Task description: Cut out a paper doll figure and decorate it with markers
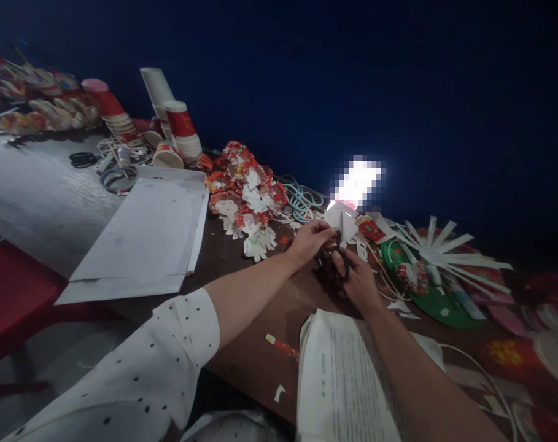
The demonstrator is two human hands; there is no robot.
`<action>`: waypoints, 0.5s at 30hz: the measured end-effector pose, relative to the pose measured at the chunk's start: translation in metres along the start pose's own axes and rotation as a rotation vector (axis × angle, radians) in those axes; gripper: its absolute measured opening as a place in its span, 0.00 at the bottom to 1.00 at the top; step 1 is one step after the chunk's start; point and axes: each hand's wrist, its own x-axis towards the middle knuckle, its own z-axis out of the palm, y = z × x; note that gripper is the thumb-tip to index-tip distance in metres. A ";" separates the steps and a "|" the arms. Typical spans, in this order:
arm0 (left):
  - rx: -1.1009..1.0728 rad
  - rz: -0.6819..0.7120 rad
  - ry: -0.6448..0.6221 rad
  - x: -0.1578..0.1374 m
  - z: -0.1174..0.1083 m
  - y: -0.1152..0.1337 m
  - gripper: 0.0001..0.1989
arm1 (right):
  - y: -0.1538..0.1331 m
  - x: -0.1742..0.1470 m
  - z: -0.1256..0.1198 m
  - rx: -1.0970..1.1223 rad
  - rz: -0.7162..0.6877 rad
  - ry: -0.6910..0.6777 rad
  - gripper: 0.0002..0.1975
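My left hand (309,241) pinches the lower edge of a white paper piece (348,227) at the table's far side. My right hand (359,279) is closed round dark-handled scissors (344,264), whose blades point away from me and lie against the paper. How far the blades are open is too blurred to tell. Left of my hands rests a pile of white paper cutout figures (258,242) with frilly red paper pieces. An open printed book (338,374) lies nearer me, partly under my right forearm.
A bright, pixelated rectangle (358,181) glows behind the paper. At left are a white board (145,233), stacked paper cups (184,132) and other scissors (84,160). A cut-open cup with splayed strips (433,252) sits on a green piece (449,307) at right. A red stool (18,294) stands left.
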 end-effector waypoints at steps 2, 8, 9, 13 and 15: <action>0.061 0.025 -0.034 -0.001 0.000 0.000 0.12 | 0.000 0.000 0.000 -0.013 -0.012 -0.003 0.23; 0.150 0.055 -0.083 -0.001 -0.004 -0.001 0.13 | -0.006 -0.003 0.000 0.002 -0.005 -0.006 0.22; 0.159 0.057 -0.086 0.000 -0.005 -0.001 0.13 | -0.007 -0.003 0.000 0.011 0.006 -0.011 0.22; 0.198 0.072 -0.104 0.003 -0.009 -0.001 0.13 | -0.006 -0.003 -0.002 0.062 0.026 -0.040 0.21; 0.227 0.089 -0.103 0.005 -0.012 -0.002 0.12 | -0.004 -0.002 -0.004 0.067 0.025 -0.053 0.21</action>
